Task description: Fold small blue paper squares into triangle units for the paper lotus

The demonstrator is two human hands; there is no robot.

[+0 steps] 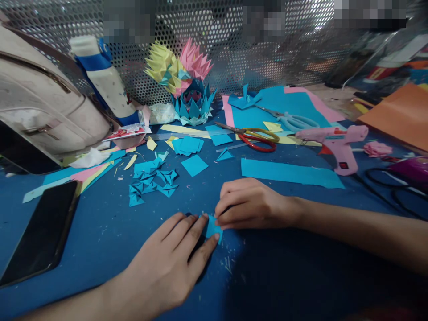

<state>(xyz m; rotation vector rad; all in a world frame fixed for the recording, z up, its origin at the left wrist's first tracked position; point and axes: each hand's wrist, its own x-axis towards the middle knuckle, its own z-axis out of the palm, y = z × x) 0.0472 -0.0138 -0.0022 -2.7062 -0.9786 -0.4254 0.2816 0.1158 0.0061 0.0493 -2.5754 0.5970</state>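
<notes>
A small piece of blue paper (213, 228) lies on the blue table between my hands. My left hand (175, 256) holds it down, with fingertips along its far left side and the thumb at its near edge. At the right corner of the paper, the fingers of my right hand (249, 203) are closed in a pinch. Beyond my left hand sits a cluster of folded blue paper pieces (167, 177). A blue paper square (195, 165) and a small stack of blue squares (187, 146) are behind them. A long blue strip (287, 171) stretches out past my right hand.
Red-and-yellow-handled scissors (257, 137), light-blue scissors (294, 120) and a pink glue gun (341, 140) lie farther back. Folded-paper flowers (192, 104) stand against a perforated metal panel (227, 49). At left are a phone (43, 232), a bottle (105, 82) and a bag (43, 93).
</notes>
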